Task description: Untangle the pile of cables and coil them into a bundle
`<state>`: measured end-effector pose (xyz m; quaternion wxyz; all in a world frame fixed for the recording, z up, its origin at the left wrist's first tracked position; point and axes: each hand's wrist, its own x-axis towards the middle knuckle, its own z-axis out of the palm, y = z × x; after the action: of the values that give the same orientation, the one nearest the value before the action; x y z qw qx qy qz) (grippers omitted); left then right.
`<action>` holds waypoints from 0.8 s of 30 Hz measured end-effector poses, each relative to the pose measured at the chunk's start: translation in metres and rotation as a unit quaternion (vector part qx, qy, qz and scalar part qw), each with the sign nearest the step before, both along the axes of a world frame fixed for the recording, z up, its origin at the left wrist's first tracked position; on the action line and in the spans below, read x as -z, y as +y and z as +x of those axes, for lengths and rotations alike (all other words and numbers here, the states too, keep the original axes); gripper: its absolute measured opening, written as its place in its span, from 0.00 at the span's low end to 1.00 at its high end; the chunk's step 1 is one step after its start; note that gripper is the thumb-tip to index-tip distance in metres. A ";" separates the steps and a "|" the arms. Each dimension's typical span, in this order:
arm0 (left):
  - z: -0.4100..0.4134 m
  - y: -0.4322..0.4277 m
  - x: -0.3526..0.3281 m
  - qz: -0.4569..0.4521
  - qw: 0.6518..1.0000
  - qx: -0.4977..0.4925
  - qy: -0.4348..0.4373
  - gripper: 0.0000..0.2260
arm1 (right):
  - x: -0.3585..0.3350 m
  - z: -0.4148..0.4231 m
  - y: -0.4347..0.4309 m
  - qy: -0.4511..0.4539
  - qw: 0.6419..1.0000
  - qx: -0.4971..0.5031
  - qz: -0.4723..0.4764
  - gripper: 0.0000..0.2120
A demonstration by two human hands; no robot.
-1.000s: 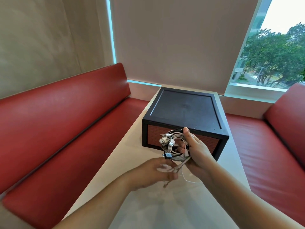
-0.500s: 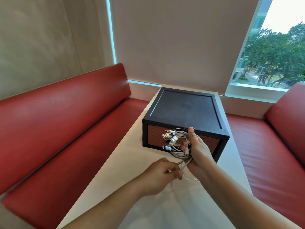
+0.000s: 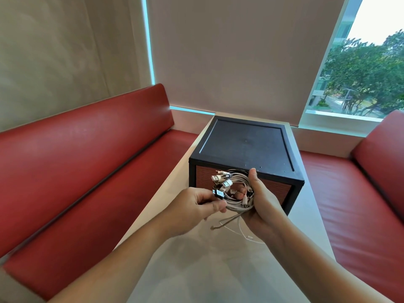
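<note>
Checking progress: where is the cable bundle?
Centre of the head view: the cable bundle is gripped in the right hand, in front of the black box.

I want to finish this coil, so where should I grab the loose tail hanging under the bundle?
Pinch the loose tail just below the coiled bundle, coming from the left with the left hand; it hangs free there, while the right hand covers the bundle's right side.

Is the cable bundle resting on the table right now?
No, the right hand holds the cable bundle in the air above the table.
</note>
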<state>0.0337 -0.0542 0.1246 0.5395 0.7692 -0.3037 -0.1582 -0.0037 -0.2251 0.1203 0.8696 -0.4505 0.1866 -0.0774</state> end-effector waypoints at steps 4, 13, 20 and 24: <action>-0.018 -0.005 -0.010 -0.051 0.995 0.080 0.035 0.06 | 0.000 0.000 -0.001 0.000 1.000 0.014 0.014 0.27; -0.004 -0.002 0.005 0.011 0.999 -0.030 -0.001 0.09 | -0.003 -0.004 -0.011 -0.028 0.995 -0.035 0.091 0.23; 0.018 0.012 -0.008 0.006 0.999 -0.044 -0.014 0.06 | -0.009 -0.005 -0.004 -0.032 0.998 -0.040 0.034 0.29; 0.030 0.022 -0.019 0.008 0.999 -0.035 -0.023 0.07 | -0.009 -0.008 -0.002 -0.041 0.997 -0.062 0.028 0.24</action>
<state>0.0636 -0.0320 0.1435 0.5313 0.7872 -0.2877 -0.1240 -0.0115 -0.2268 0.1293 0.8918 -0.4333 0.1247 -0.0366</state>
